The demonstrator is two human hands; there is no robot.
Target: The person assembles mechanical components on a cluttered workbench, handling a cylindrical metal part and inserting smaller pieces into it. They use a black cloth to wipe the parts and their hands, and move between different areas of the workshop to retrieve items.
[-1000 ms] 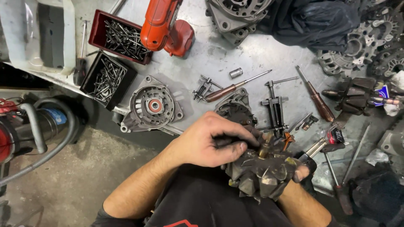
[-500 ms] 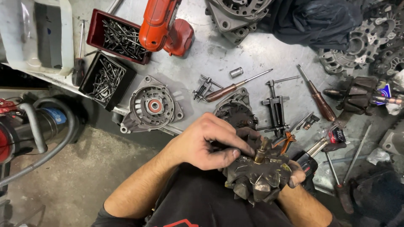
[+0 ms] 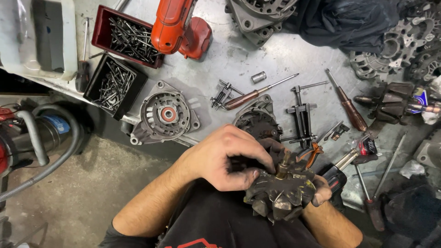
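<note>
Down at the person's lap, a dark claw-pole rotor (image 3: 282, 195) sits cupped from below by the right hand (image 3: 321, 193), while the left hand (image 3: 225, 158) curls over its top, fingertips pinching beside the shaft. Beyond, on the counter (image 3: 239, 64), lie a round alternator housing (image 3: 165, 115) and a brown-handled screwdriver (image 3: 252, 94).

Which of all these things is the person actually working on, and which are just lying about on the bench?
In hand: rotor, gripped by the left hand and right hand.

Lying about: red drill, two screw trays, round housing, screwdrivers, puller.
</note>
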